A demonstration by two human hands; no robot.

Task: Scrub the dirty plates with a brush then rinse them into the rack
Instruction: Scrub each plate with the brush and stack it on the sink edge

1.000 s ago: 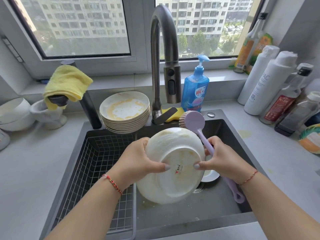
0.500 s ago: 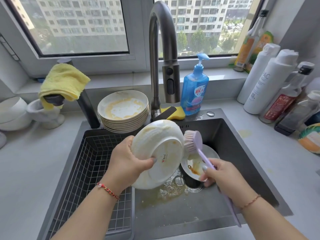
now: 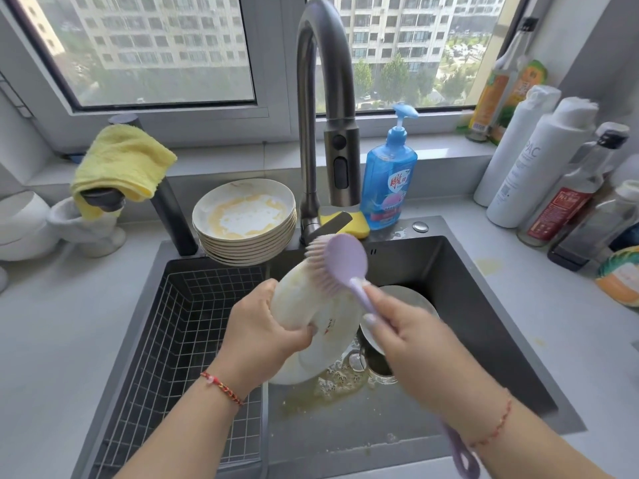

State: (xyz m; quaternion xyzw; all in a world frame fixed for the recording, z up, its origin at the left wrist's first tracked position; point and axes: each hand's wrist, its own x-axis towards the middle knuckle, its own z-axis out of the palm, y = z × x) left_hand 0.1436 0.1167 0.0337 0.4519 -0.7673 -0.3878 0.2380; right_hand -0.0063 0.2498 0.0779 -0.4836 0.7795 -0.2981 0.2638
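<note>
Left hand [image 3: 262, 337] grips plate [image 3: 325, 326] by its left edge, tilted over sink [image 3: 484, 305] centre, just right of wire rack [image 3: 179, 333]. Right hand [image 3: 411, 337] clasps brush [image 3: 340, 264] handle, bristles on plate's far rim. Dirty stack [image 3: 245, 229] sits at far sink edge, left of faucet [image 3: 325, 108]; open basin lies right.

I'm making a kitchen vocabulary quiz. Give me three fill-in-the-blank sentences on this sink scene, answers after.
1. The right hand holds a purple ___.
2. The left hand grips a white ___ over the sink.
3. The cloth draped left of the faucet is ___.

Answers: brush; plate; yellow
</note>
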